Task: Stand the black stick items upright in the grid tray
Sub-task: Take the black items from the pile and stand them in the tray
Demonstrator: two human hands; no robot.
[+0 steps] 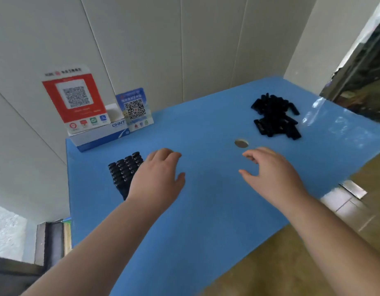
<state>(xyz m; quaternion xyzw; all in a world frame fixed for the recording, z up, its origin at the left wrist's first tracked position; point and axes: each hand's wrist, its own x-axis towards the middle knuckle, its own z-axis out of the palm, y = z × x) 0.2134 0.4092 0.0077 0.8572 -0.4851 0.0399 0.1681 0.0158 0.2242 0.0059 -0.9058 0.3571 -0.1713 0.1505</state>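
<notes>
A loose pile of black stick items (275, 118) lies on the blue table (206, 210) at the far right. At the left stands the black grid tray (123, 173), with several sticks upright in its cells. My left hand (158, 175) hovers over the tray's right side and hides part of it; its fingers are loosely bent and hold nothing. My right hand (272, 169) hangs over the table's middle, below and left of the pile, fingers relaxed and empty.
A round hole (241, 143) is cut in the table just beyond my right hand. A white-and-blue box (99, 137) with a red QR sign (76, 101) and a blue QR sign (135, 110) stands at the back left against the wall.
</notes>
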